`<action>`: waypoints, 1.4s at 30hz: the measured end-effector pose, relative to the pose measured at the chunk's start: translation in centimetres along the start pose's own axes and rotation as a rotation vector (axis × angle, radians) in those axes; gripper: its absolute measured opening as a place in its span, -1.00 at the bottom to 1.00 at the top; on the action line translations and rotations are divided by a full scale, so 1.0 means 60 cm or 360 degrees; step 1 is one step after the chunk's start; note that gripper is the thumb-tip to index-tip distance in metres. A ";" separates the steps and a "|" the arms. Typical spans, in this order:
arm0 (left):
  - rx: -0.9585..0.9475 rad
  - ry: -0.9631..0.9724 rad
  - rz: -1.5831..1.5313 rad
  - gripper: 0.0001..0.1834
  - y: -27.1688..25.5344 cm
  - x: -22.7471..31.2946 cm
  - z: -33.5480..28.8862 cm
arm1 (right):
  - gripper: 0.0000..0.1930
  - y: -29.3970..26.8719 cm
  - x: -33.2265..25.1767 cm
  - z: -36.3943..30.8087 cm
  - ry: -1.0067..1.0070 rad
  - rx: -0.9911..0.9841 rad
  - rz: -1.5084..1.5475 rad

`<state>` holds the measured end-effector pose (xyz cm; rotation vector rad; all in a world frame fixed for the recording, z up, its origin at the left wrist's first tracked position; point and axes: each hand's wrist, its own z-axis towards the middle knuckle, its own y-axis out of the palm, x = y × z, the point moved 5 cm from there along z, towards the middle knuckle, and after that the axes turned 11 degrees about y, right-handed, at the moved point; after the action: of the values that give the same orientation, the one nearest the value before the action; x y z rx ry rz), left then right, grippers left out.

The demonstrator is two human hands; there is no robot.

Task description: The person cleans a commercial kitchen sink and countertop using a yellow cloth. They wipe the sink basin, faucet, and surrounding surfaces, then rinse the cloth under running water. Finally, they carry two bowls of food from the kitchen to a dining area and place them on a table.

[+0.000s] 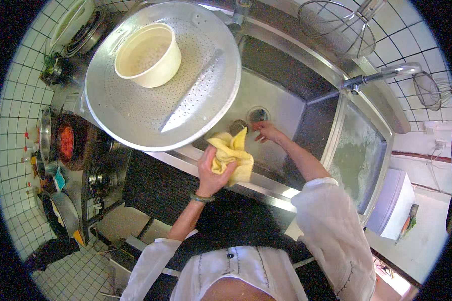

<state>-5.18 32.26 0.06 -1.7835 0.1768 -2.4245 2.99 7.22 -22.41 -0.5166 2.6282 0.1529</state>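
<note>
My left hand (215,170) is closed round a bunched yellow cloth (232,154) at the front rim of the metal sink (281,93). Down in the sink's left basin, my right hand (267,132) reaches toward the round drain (257,115), fingers apart and seemingly holding nothing. Between the cloth and the drain lies a small round brownish thing (238,126), whose kind I cannot make out. A large perforated metal colander (201,100) stands left of the basin, partly over its edge. Inside it sits a cream plastic tub (160,70) with pale contents.
Right of the divider, a second basin (356,150) holds cloudy, foamy water. A faucet (381,75) juts from the tiled wall, and large wire whisks (341,27) hang near it. Pans (60,213) and a dish of red food (67,142) stand at the left. A white box (389,203) stands far right.
</note>
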 end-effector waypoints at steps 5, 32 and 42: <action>-0.0138 0.0108 0.0101 -0.54 -0.002 0.009 0.011 | -0.57 -0.080 -0.022 -0.012 -0.0617 0.1667 -0.0907; -0.0075 -0.1074 -0.1470 -0.52 0.164 0.009 0.106 | -0.67 -0.429 -0.079 -0.441 -0.1282 0.2605 0.0024; -0.0339 -0.1016 -0.2117 -0.58 0.432 -0.023 0.237 | -0.74 -0.503 -0.087 -0.394 -0.1222 0.1793 -0.0011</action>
<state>9.63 6.72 -1.41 -3.3435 -1.2031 -2.1277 9.10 -23.46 0.39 -0.0242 1.5876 -0.8943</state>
